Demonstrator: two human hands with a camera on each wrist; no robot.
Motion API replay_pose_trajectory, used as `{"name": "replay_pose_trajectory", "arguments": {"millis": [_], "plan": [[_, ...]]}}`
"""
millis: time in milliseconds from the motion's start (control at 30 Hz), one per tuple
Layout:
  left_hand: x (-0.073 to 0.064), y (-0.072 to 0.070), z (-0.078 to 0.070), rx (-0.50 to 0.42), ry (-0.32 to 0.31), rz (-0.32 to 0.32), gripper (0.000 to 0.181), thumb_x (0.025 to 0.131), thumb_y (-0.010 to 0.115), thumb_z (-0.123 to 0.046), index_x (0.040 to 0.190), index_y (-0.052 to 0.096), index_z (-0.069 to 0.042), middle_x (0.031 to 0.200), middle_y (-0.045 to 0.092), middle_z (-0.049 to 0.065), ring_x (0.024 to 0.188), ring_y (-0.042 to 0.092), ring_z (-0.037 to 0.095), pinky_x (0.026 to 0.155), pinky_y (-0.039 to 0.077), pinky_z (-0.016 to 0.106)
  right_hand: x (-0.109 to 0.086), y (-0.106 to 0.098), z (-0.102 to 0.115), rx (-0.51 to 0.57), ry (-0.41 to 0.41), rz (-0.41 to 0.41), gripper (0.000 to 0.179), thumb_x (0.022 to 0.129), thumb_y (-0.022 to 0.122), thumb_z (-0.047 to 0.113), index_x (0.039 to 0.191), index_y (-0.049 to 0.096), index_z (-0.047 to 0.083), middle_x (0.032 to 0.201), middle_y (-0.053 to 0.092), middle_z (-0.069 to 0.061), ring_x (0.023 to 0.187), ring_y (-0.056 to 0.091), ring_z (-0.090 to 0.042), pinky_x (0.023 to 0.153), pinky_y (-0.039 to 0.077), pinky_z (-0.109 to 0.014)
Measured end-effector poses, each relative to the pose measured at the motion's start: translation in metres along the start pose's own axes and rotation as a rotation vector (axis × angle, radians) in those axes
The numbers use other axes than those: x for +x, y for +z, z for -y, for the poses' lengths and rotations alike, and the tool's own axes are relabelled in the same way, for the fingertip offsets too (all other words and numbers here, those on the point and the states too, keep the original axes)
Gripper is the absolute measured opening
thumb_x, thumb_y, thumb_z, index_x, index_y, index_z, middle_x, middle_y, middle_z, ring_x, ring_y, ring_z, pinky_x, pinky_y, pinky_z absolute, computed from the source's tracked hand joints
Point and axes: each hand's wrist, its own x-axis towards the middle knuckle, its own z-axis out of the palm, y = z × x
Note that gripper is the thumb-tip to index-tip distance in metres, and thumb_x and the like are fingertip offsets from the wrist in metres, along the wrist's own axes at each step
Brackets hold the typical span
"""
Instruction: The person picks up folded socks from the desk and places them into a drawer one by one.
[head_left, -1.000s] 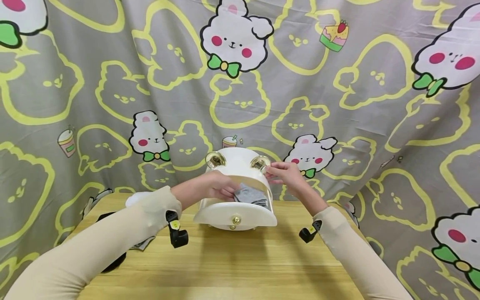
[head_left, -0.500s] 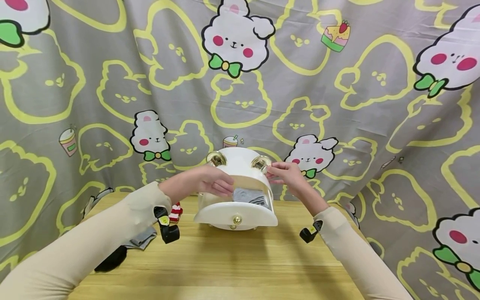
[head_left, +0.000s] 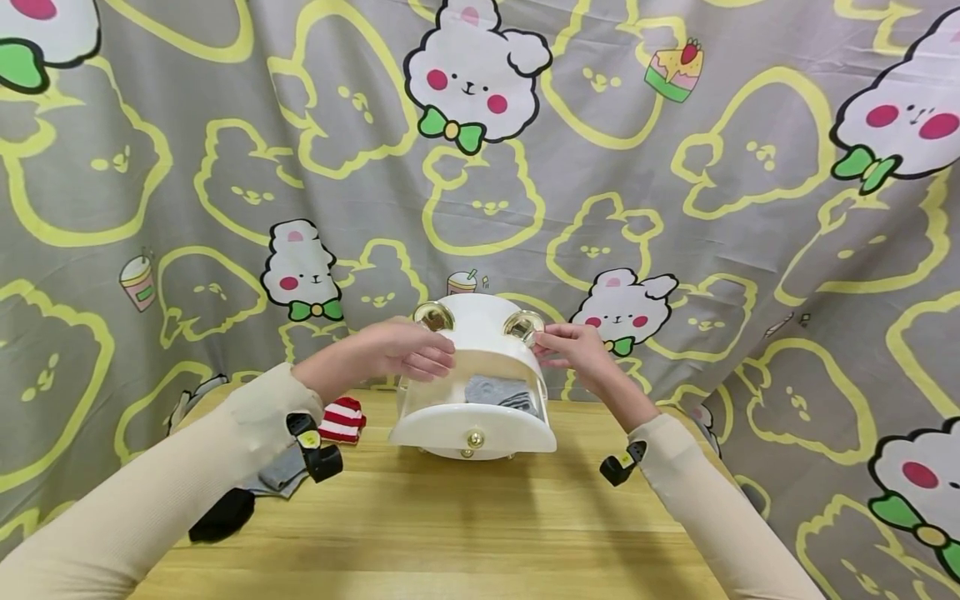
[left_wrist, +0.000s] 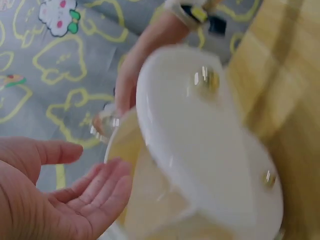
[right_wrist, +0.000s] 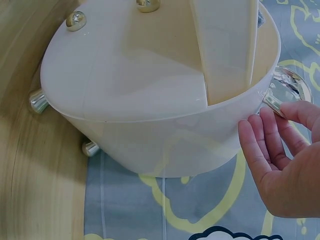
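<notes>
A white rounded box (head_left: 482,312) with two gold ring-shaped ears and gold ball feet stands on the table. Its front drawer (head_left: 431,425), with a gold knob (head_left: 476,439), is pulled out. Folded grey cloth (head_left: 497,391) lies in the drawer's right part. My left hand (head_left: 408,348) hovers over the drawer's left side, fingers extended and nothing held; the left wrist view shows its palm by the drawer opening. With thumb and forefinger, my right hand (right_wrist: 295,160) pinches the right gold ear (right_wrist: 290,87), the other fingertips close to the box's side.
Left of the box, partly behind my left forearm, lie a red-and-white striped cloth (head_left: 342,420), folded grey fabric (head_left: 282,473) and a black bundle (head_left: 222,515). The wooden table (head_left: 480,525) extends toward me; a patterned curtain (head_left: 480,225) hangs behind.
My left hand has let go of the grey cloth and moved up and left out of the drawer. The cloth now lies flatter. The striped cloth has come into view; the right hand keeps its place.
</notes>
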Motion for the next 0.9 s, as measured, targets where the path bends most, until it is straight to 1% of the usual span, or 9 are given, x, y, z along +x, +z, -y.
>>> {"name": "replay_pose_trajectory", "arguments": {"millis": [100,200,300,367,467,600,667,733,900], "plan": [[0.001,-0.018,0.008,0.117,0.052,-0.098,0.042,0.100,0.063,-0.022,0.134,0.060,0.004,0.127,0.070,0.018,0.091,0.074,0.012,0.089,0.061,0.028,0.000,0.000,0.000,0.000,-0.003,0.006,0.028,0.098,0.070,0.021,0.111,0.069,-0.003,0.085,0.073,0.002,0.084,0.072,-0.013,0.084,0.064,-0.037],[0.001,-0.042,0.022,0.216,0.098,-0.176,0.045,0.101,0.062,-0.023,0.135,0.059,0.006,0.126,0.070,0.020,0.091,0.072,0.012,0.080,0.059,0.022,0.001,0.001,0.000,-0.002,-0.004,0.011,0.029,0.098,0.070,0.021,0.112,0.068,-0.004,0.086,0.073,0.002,0.084,0.072,-0.013,0.085,0.063,-0.037],[-0.001,-0.069,0.040,0.294,0.091,-0.217,0.044,0.100,0.061,-0.023,0.133,0.060,0.006,0.120,0.071,0.019,0.090,0.068,0.011,0.078,0.056,0.021,0.000,0.001,0.000,0.001,-0.005,0.008,0.029,0.098,0.071,0.022,0.112,0.068,-0.004,0.086,0.073,0.002,0.084,0.073,-0.013,0.086,0.063,-0.039],[-0.003,-0.088,0.054,0.349,0.059,-0.223,0.041,0.100,0.061,-0.023,0.129,0.062,0.006,0.110,0.072,0.014,0.086,0.066,0.010,0.077,0.055,0.022,0.000,0.000,0.000,0.005,-0.004,0.004,0.030,0.097,0.071,0.022,0.112,0.068,-0.004,0.086,0.073,0.002,0.084,0.073,-0.014,0.087,0.063,-0.040],[-0.006,-0.114,0.080,0.405,-0.046,-0.211,0.045,0.099,0.063,-0.025,0.128,0.060,0.008,0.101,0.070,0.007,0.088,0.065,0.014,0.083,0.056,0.030,0.000,0.000,0.000,0.011,0.001,0.006,0.030,0.098,0.071,0.022,0.113,0.068,-0.004,0.086,0.073,0.002,0.084,0.073,-0.013,0.088,0.063,-0.040],[-0.012,-0.140,0.116,0.450,-0.203,-0.177,0.062,0.098,0.062,-0.030,0.136,0.047,0.016,0.113,0.068,0.021,0.110,0.064,0.039,0.096,0.054,0.049,0.000,0.000,0.000,0.009,0.006,0.015,0.032,0.098,0.070,0.022,0.115,0.067,-0.005,0.086,0.073,0.002,0.084,0.073,-0.013,0.086,0.063,-0.037],[-0.015,-0.149,0.131,0.463,-0.258,-0.168,0.071,0.097,0.063,-0.033,0.139,0.038,0.019,0.122,0.063,0.028,0.120,0.058,0.047,0.102,0.050,0.055,-0.001,0.000,0.000,0.006,0.006,0.017,0.033,0.098,0.070,0.023,0.116,0.066,-0.005,0.087,0.074,0.002,0.084,0.073,-0.013,0.086,0.063,-0.036],[-0.016,-0.155,0.145,0.467,-0.292,-0.175,0.073,0.096,0.065,-0.034,0.137,0.036,0.020,0.124,0.060,0.032,0.122,0.055,0.050,0.102,0.049,0.055,-0.001,0.000,0.000,0.008,0.006,0.015,0.034,0.098,0.070,0.023,0.117,0.066,-0.006,0.087,0.074,0.002,0.084,0.073,-0.013,0.085,0.063,-0.036],[-0.016,-0.165,0.170,0.516,-0.333,-0.184,0.064,0.094,0.067,-0.034,0.129,0.047,0.015,0.124,0.061,0.033,0.116,0.058,0.048,0.094,0.051,0.052,0.001,-0.001,-0.002,0.020,0.006,0.014,0.031,0.098,0.070,0.022,0.115,0.067,-0.004,0.085,0.074,0.004,0.082,0.074,-0.012,0.082,0.064,-0.033]]}}
